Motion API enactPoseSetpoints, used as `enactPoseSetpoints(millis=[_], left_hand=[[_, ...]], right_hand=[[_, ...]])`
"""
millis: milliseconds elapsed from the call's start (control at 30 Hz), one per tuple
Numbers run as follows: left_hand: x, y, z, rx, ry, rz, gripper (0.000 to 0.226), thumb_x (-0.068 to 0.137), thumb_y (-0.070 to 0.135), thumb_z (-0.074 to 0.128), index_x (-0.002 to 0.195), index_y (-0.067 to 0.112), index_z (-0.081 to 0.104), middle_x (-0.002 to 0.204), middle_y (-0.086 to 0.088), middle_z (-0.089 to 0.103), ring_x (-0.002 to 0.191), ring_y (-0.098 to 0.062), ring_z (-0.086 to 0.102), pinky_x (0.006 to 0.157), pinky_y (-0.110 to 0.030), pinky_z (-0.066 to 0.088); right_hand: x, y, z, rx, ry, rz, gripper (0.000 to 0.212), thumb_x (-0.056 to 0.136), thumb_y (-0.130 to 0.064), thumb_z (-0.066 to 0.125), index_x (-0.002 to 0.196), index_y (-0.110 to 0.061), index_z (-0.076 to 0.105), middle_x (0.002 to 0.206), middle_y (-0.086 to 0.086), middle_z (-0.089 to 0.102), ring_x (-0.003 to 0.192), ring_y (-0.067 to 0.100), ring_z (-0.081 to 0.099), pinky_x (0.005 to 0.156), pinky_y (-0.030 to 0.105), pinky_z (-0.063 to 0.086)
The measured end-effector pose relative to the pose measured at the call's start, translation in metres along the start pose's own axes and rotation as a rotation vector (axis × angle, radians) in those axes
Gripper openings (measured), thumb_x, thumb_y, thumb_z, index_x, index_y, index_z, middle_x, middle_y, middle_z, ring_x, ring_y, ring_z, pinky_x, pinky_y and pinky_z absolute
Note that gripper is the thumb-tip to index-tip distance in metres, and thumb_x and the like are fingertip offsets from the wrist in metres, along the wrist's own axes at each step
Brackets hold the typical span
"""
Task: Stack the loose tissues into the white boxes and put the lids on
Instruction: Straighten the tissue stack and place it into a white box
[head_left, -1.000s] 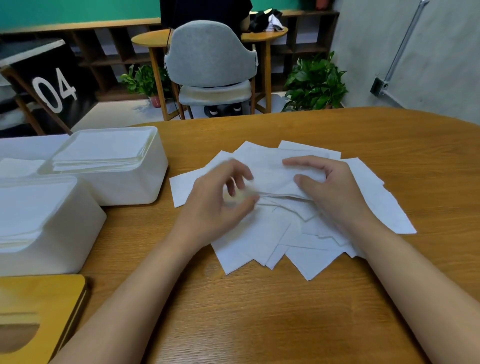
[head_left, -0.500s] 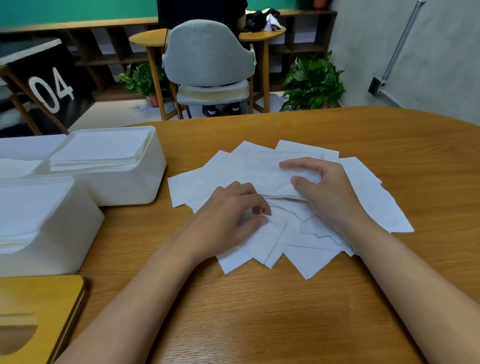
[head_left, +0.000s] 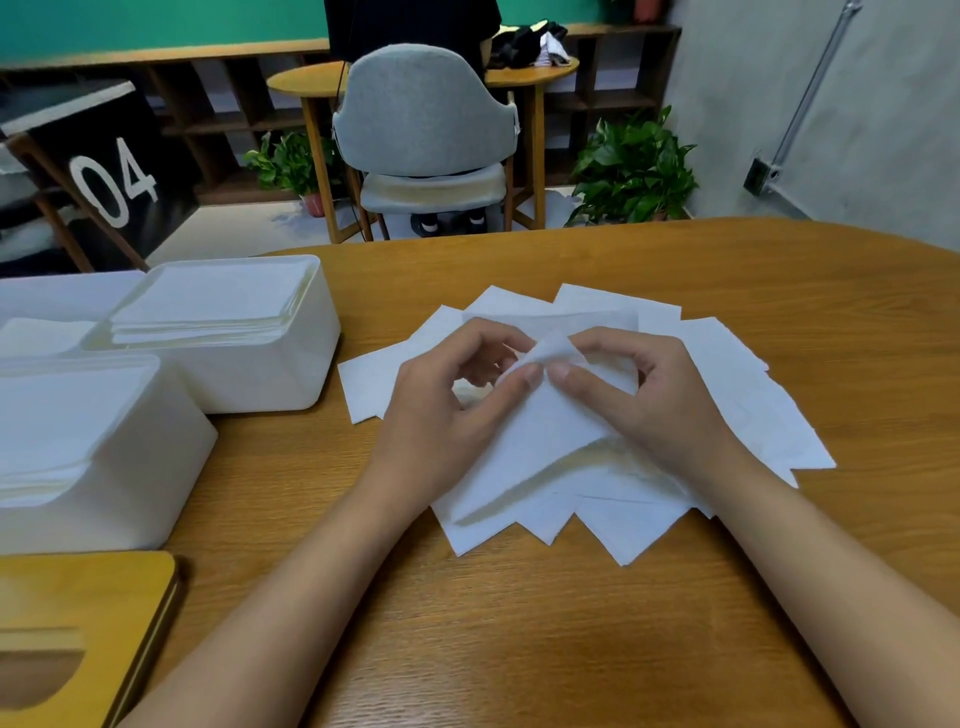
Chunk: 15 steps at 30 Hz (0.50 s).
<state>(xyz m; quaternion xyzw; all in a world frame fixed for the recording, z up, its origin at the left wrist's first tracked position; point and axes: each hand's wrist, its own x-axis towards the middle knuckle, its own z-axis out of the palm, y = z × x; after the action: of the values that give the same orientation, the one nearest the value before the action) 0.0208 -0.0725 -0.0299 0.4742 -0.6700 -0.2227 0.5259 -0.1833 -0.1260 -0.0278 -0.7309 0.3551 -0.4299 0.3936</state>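
While my left hand (head_left: 447, 415) and right hand (head_left: 660, 410) pinch one tissue (head_left: 540, 431) by its raised corner, I see white boxes (head_left: 270, 374) at nine o'clock of the pile (head_left: 753, 405).

Person, two bare hands: left hand (head_left: 441, 415) and right hand (head_left: 662, 410), both uncovered. Behind each hand a bare wrist and bare forearm, left forearm (head_left: 291, 597) and right forearm (head_left: 831, 577), skin showing all the way to the frame edge. Nails short, trimmed flush, seen on left thumb (head_left: 525, 375) and right thumb (head_left: 562, 373). Knuckle creases show on backs of both hands. Upper arms and clothing out of frame
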Motion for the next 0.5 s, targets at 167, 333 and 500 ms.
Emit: enactPoseSetpoints(millis=[167,333,500], left_hand=[[0.004,0.006,-0.006,-0.117,-0.005,-0.138,0.025,0.093,0.021,0.081,0.115,0.022,0.072,0.093,-0.004,0.072,0.084,-0.01,0.064,0.077,-0.026,0.05],[0.009,0.008,-0.021,-0.132,0.04,-0.122,0.028,0.09,0.011,0.083,0.115,0.015,0.074,0.1,0.0,0.073,0.087,-0.007,0.065,0.082,-0.022,0.053],[0.009,0.011,-0.026,-0.14,0.015,-0.136,0.028,0.086,0.014,0.086,0.111,0.017,0.075,0.098,0.003,0.077,0.096,-0.01,0.072,0.085,-0.027,0.057]], right_hand=[[0.004,-0.005,-0.01,0.087,0.076,-0.003,0.011,0.097,-0.012,0.072,0.094,-0.02,0.079,0.093,-0.012,0.079,0.092,0.005,0.073,0.079,0.02,0.053],[0.005,-0.007,-0.016,0.189,0.086,0.083,0.006,0.096,-0.015,0.073,0.095,-0.016,0.079,0.099,-0.004,0.08,0.096,0.014,0.075,0.085,0.028,0.058],[0.001,-0.012,-0.014,0.25,-0.01,0.116,0.019,0.094,-0.018,0.073,0.111,-0.012,0.077,0.109,0.001,0.08,0.1,0.02,0.076,0.081,0.031,0.062]])
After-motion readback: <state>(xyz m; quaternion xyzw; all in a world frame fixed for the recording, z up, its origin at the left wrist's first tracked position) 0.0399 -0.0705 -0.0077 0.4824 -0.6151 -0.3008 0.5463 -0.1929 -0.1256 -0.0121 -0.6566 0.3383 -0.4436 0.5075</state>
